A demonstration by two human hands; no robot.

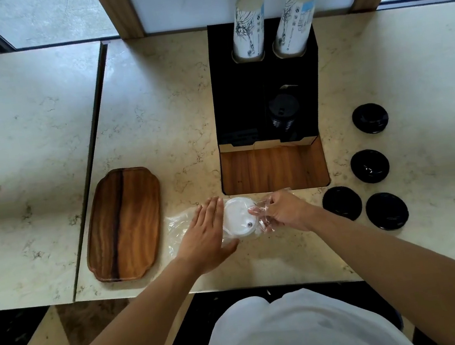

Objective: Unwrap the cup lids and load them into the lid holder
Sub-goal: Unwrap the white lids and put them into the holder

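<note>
**Hands working on wrapped white lids at the near edge of the table**

Reaching forward from the bottom with both bare arms over the marble table [154,101]. Laying the left hand [208,232] flat and released, fingers stretched, on the clear plastic wrap [177,224]. Pinching a bunched part of the same wrap with the right hand [281,211], fingers clenched on the film just beside the stack of white lids [238,219]. Lying between the two hands, this stack, still partly inside the wrap, with the top lid showing.

Resting to the left, near the wrap, a wooden tray [125,225]. Lying to the right, apart from each other, four black lids [387,210] on the table.

Standing farther away, behind a wooden inset, the black lid holder [237,102]. Sitting in its right front compartment, a stack of black lids [283,113]; cannot tell about the left compartment, too dark. Leaning in the two rear holes, two stacks of paper cups [248,26].
</note>
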